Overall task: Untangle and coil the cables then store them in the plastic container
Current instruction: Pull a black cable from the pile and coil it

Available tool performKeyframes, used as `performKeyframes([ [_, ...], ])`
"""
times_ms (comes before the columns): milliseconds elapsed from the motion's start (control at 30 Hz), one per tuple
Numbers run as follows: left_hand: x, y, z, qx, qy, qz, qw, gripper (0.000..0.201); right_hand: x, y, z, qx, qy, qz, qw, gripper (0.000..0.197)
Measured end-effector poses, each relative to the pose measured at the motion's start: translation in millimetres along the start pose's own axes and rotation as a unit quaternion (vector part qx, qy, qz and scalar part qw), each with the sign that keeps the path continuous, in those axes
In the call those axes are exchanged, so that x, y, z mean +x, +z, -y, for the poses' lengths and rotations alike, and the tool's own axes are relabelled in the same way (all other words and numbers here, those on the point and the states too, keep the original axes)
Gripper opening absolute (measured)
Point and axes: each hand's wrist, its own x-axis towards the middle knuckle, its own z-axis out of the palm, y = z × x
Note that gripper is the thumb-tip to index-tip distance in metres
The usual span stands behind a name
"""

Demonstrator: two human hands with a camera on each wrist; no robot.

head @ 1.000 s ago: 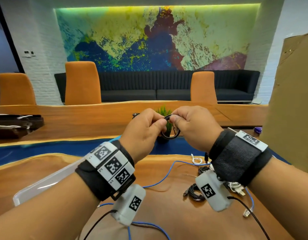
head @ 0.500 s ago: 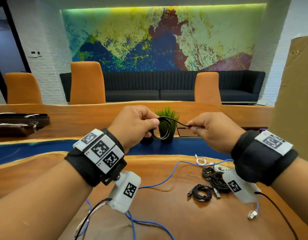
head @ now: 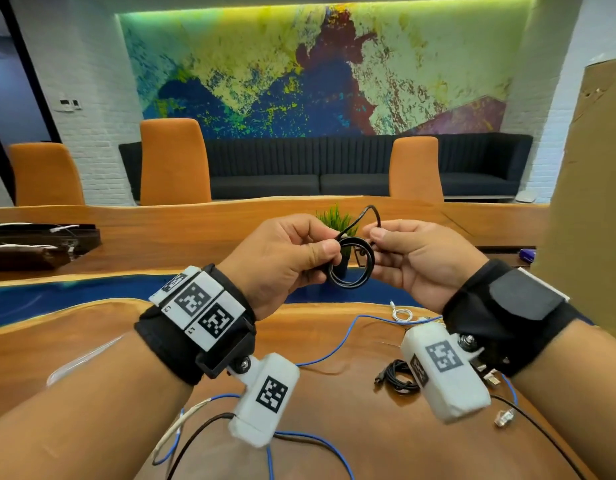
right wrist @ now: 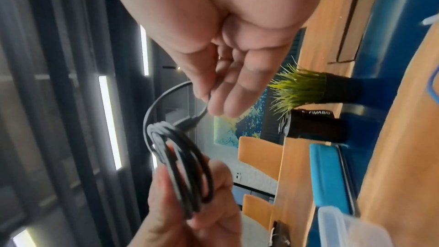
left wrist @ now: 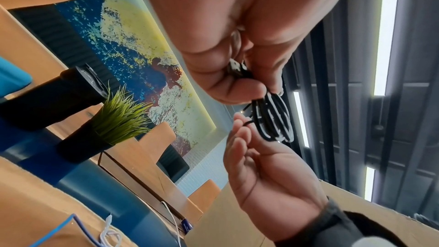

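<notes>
A small black cable coil hangs in the air above the wooden table. My left hand pinches the coil between thumb and fingers. My right hand pinches the cable's loose end, which arcs up above the coil in a short loop. The clear plastic container lies at the left, mostly hidden behind my left forearm; its corner shows in the right wrist view.
On the table lie a long blue cable, a white cable, a coiled black cable and a clear plug. A potted green plant stands behind the hands. A cardboard sheet rises at the right.
The right hand pulled the loose end out to the right, then brought it back beside the coil, leaving a short loop above. Both hands rose slightly.
</notes>
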Motion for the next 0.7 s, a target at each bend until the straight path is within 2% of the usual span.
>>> performKeyframes([
  [133, 0.5, 0.2, 1.3, -0.016, 0.012, -0.010, 1.000, 0.014, -7.2, 3.3, -5.4, 0.021, 0.052, 0.077, 0.995, 0.016],
  [233, 1.6, 3.4, 1.7, -0.002, 0.037, -0.030, 0.999, 0.018, -12.9, 7.8, -13.3, 0.020, 0.057, 0.133, 0.989, 0.015],
  [333, 6.3, 3.6, -0.4, 0.053, 0.082, -0.060, 0.993, 0.015, -15.8, 6.9, -17.2, 0.109, 0.080, 0.210, 0.968, 0.026],
  [400, 8.6, 2.4, -1.9, 0.120, 0.125, -0.066, 0.983, 0.012, -19.2, 7.3, -13.9, 0.106, 0.092, 0.243, 0.960, 0.032],
  [467, 8.9, 1.1, -1.8, 0.191, 0.154, -0.068, 0.967, 0.012, -21.3, 10.8, -10.1, 0.058, 0.088, 0.231, 0.967, 0.021],
  [533, 7.9, 0.2, -0.5, 0.235, 0.171, -0.073, 0.954, 0.010, -22.9, 15.4, -7.3, 0.023, 0.081, 0.185, 0.979, 0.011],
  [700, 5.3, 4.2, 3.7, 0.269, 0.201, -0.077, 0.939, 0.011, -25.5, 17.7, -7.6, 0.033, 0.103, 0.148, 0.983, 0.011],
])
